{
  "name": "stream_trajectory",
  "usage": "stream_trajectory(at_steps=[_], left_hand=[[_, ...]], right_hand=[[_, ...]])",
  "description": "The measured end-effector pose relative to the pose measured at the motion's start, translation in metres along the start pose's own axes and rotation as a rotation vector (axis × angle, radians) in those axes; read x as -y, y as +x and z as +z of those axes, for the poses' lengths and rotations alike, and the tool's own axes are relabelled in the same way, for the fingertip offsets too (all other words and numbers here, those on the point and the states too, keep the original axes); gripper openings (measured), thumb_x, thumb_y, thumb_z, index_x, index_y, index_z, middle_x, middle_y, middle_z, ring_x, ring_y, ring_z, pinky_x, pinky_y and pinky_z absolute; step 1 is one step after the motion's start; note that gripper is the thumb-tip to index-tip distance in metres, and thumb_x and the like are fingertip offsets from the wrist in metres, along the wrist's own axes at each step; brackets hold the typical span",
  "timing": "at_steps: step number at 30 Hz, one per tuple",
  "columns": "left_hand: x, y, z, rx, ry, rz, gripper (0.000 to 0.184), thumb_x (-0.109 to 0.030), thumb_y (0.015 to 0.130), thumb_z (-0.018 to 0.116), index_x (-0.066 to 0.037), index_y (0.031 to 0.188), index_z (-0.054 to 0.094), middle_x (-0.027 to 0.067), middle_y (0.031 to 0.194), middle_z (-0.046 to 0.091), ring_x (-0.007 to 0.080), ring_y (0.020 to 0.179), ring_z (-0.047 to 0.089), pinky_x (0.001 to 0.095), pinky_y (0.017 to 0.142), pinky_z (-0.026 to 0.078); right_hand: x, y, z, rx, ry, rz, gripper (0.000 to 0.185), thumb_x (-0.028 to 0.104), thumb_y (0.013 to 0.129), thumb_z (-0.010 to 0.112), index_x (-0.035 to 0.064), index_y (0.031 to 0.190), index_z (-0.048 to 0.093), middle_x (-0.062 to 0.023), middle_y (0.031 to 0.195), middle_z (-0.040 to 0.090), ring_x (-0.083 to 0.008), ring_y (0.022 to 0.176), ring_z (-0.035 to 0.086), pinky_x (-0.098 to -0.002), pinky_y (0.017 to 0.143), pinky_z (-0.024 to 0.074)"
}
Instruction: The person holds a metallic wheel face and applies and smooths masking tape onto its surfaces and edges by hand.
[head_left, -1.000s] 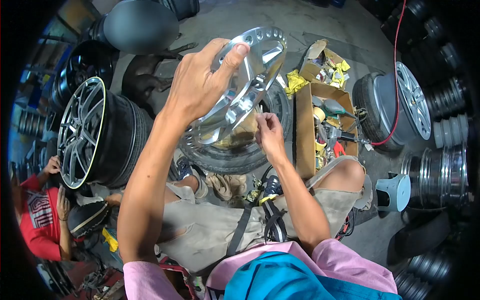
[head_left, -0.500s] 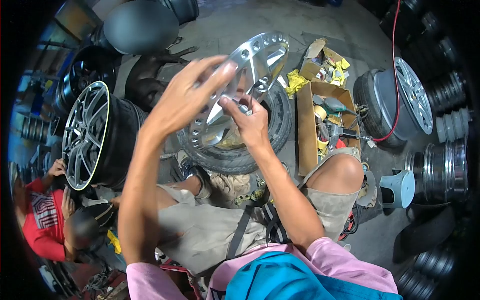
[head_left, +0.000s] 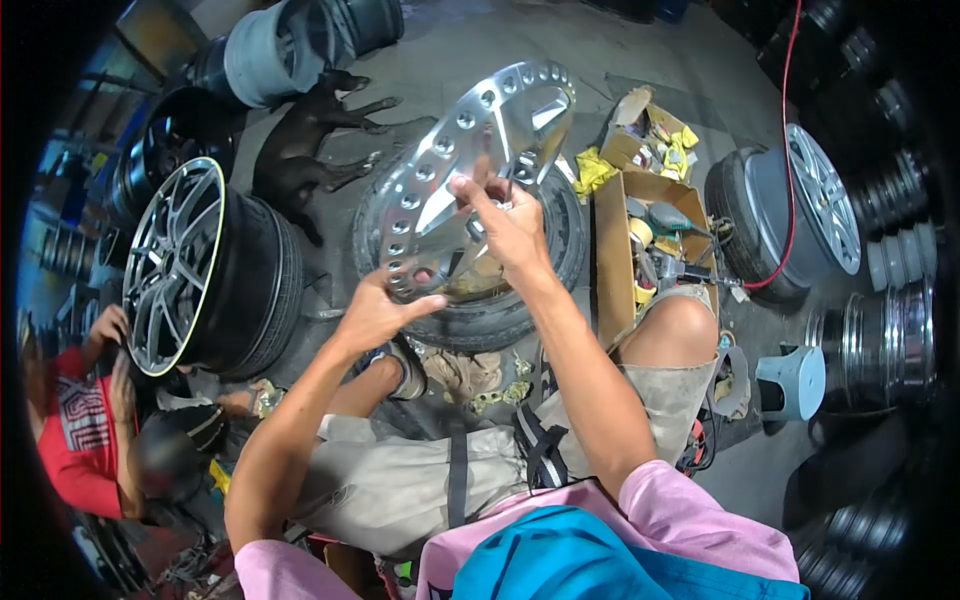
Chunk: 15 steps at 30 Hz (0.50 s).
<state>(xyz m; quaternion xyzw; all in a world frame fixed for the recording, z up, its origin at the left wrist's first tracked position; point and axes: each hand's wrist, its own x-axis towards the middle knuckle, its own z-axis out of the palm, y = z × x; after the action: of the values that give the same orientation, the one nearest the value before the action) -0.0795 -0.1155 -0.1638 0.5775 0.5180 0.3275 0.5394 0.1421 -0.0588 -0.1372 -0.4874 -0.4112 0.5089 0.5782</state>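
A shiny silver wheel face point(head_left: 478, 112), with round holes along its rim and broad spokes, is tilted up above a tire point(head_left: 572, 225) lying flat on the floor. My right hand point(head_left: 515, 232) grips it at the centre, near the hub, fingers partly hidden among the spokes. At its lower left edge is my left hand point(head_left: 375, 318), the thumb in front and the other fingers passing behind the rim.
A cardboard box point(head_left: 612, 250) of tools stands right of the tire. Beyond it are a wheel point(head_left: 825, 190), a red hose point(head_left: 787, 170) and a blue stool point(head_left: 795, 380). Left, a dog point(head_left: 285, 155) lies near a wheel point(head_left: 210, 265) that a red-shirted co-worker point(head_left: 85, 430) handles.
My left hand has dropped from the upper part of the wheel face to its lower left edge. The right hand stays near the centre, and the disc has turned somewhat.
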Motion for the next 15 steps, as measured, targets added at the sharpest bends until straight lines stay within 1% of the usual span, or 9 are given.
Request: stream_trajectory(at_steps=[1, 2, 5, 7, 9, 10, 11, 13, 15], left_hand=[[-0.004, 0.001, 0.001, 0.000, 0.109, 0.014, 0.054, -0.029, 0.085, 0.096, 0.002, 0.121, 0.073, 0.0042, 0.112, 0.074, 0.0122, 0.099, 0.066, 0.0306, 0.092, 0.055], [-0.008, 0.005, 0.000, 0.062, 0.100, 0.009, 0.050, -0.034, 0.086, 0.094, 0.001, 0.115, 0.075, 0.0001, 0.095, 0.072, 0.0088, 0.087, 0.063, 0.0285, 0.081, 0.054], [-0.028, -0.005, 0.011, 0.010, 0.225, 0.039, 0.049, -0.040, 0.086, 0.093, 0.001, 0.106, 0.077, -0.0001, 0.086, 0.071, 0.0084, 0.079, 0.062, 0.0279, 0.075, 0.052], [-0.042, -0.007, 0.011, 0.030, 0.249, 0.027, 0.050, -0.043, 0.087, 0.092, 0.002, 0.101, 0.076, 0.0001, 0.084, 0.071, 0.0077, 0.077, 0.062, 0.0272, 0.071, 0.051], [-0.069, -0.008, 0.008, 0.023, 0.102, -0.055, 0.037, -0.038, 0.093, 0.088, -0.004, 0.107, 0.082, -0.0020, 0.091, 0.075, 0.0054, 0.081, 0.063, 0.0235, 0.072, 0.050], [-0.084, -0.005, 0.005, 0.003, 0.125, -0.011, 0.037, -0.037, 0.096, 0.086, -0.003, 0.112, 0.082, -0.0009, 0.090, 0.076, 0.0062, 0.074, 0.063, 0.0242, 0.068, 0.049], [-0.103, 0.001, 0.007, -0.041, 0.074, 0.226, 0.037, -0.037, 0.098, 0.084, -0.002, 0.110, 0.082, -0.0009, 0.088, 0.076, 0.0058, 0.070, 0.059, 0.0242, 0.064, 0.047], [-0.140, 0.018, 0.003, -0.146, 0.194, 0.190, 0.040, -0.041, 0.098, 0.083, -0.003, 0.109, 0.083, -0.0021, 0.085, 0.075, 0.0057, 0.067, 0.057, 0.0253, 0.060, 0.045], [-0.181, 0.034, -0.002, -0.118, 0.390, 0.057, 0.047, -0.050, 0.095, 0.083, -0.006, 0.110, 0.085, -0.0048, 0.081, 0.074, 0.0055, 0.068, 0.057, 0.0250, 0.062, 0.045]], right_hand=[[0.000, 0.001, 0.001, 0.013, -0.002, -0.004, 0.048, 0.043, 0.091, 0.089, -0.0015, 0.107, 0.080, -0.0053, 0.094, 0.079, -0.0103, 0.084, 0.069, -0.0273, 0.080, 0.0543], [0.000, 0.003, -0.001, 0.013, -0.010, 0.059, 0.048, 0.042, 0.091, 0.089, -0.0016, 0.107, 0.080, -0.0049, 0.093, 0.078, -0.0101, 0.084, 0.068, -0.0269, 0.079, 0.0535], [-0.002, 0.005, 0.003, 0.005, 0.033, 0.100, 0.047, 0.041, 0.091, 0.088, -0.0023, 0.106, 0.079, -0.0050, 0.090, 0.076, -0.0101, 0.080, 0.065, -0.0260, 0.075, 0.0512], [0.002, 0.006, -0.007, 0.029, 0.032, 0.135, 0.051, 0.045, 0.092, 0.087, -0.0025, 0.109, 0.079, -0.0048, 0.092, 0.076, -0.0101, 0.076, 0.063, -0.0261, 0.073, 0.0500], [0.009, 0.005, -0.020, 0.062, -0.030, 0.182, 0.052, 0.048, 0.095, 0.084, -0.0006, 0.111, 0.077, -0.0047, 0.095, 0.076, -0.0098, 0.078, 0.063, -0.0265, 0.074, 0.0503], [0.008, 0.004, -0.028, 0.100, -0.024, 0.176, 0.052, 0.050, 0.097, 0.082, 0.0006, 0.112, 0.077, -0.0046, 0.096, 0.076, -0.0092, 0.079, 0.063, -0.0258, 0.074, 0.0496], [0.006, 0.000, -0.033, 0.106, -0.047, 0.165, 0.051, 0.051, 0.098, 0.081, 0.0017, 0.112, 0.077, -0.0048, 0.096, 0.076, -0.0089, 0.079, 0.063, -0.0252, 0.074, 0.0493], [0.005, -0.008, -0.042, 0.118, -0.093, 0.143, 0.050, 0.052, 0.100, 0.077, 0.0039, 0.111, 0.076, -0.0051, 0.096, 0.076, -0.0084, 0.080, 0.063, -0.0242, 0.074, 0.0486], [-0.013, -0.014, -0.053, -0.002, -0.388, 0.002, 0.051, 0.052, 0.102, 0.075, 0.0026, 0.113, 0.076, -0.0068, 0.095, 0.076, -0.0143, 0.081, 0.067, -0.0283, 0.083, 0.0541]])
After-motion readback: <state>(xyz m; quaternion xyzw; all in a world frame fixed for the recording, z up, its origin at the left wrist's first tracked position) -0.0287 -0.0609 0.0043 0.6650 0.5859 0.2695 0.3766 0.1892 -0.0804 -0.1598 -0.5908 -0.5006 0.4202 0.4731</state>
